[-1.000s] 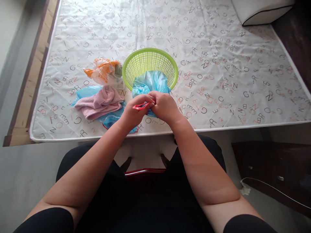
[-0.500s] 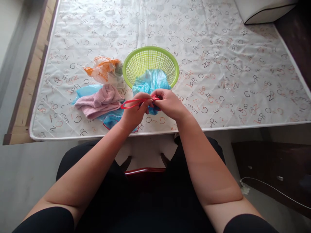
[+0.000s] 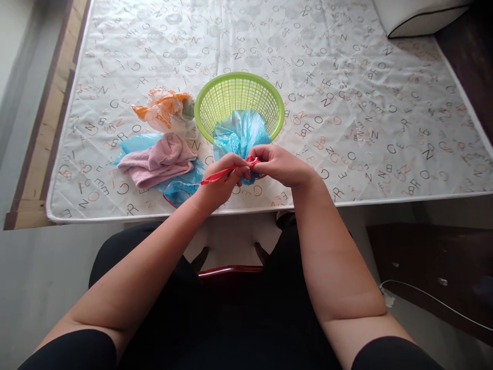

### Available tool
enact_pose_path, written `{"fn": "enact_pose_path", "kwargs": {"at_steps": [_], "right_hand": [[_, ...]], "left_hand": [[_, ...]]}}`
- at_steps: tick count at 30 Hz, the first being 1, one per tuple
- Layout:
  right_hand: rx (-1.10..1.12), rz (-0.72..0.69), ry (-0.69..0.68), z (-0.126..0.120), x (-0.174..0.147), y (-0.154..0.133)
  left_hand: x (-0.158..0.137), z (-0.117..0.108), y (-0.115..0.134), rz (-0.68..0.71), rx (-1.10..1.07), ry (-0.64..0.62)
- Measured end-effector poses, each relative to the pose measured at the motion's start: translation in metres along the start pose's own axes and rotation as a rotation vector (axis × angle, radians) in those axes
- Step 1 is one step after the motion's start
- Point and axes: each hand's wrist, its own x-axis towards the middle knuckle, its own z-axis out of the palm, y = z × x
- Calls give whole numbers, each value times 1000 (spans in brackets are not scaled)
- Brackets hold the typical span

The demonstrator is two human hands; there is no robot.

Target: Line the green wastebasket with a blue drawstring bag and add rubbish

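Observation:
A blue plastic bag is gathered at its neck, its puffed body leaning into the near side of a green plastic basket. My left hand is closed on the bag's red drawstring, a loop of which sticks out past the knuckles. Right beside it, my right hand pinches the same red drawstring at the bag's neck. The fingertips of both hands nearly meet there, and they partly hide the string between them.
Left of the basket lies a crumpled orange and clear plastic bag. Nearer to me, a pink towel rests on another blue plastic bag. All stand on a letter-printed mattress; a white object is at the far right corner.
Both hands have shifted slightly right and nearer to me. The wide red loop at my left hand has become a narrow strand, pulled lower.

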Motion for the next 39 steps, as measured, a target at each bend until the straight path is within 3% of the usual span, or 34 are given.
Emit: {"fn": "enact_pose_path", "kwargs": {"at_steps": [6,13,22,28,33,39], "right_hand": [[94,-115,23,-9,-5,1],[43,-151,170,-7,1,3],[12,-113,68,-9,-1,6],[-36,-215,324,-4,2,0],[-47,-222,456,5,9,3],[-33,-339,585,5,21,13]], "left_hand": [[3,-6,-3,-11,-10,107],[5,-5,-5,-35,-26,62],[3,-8,-9,0,-4,85],[5,-7,-12,-61,-17,97],[7,-7,-17,-76,-30,110],[8,-7,-15,-22,21,158]]}}
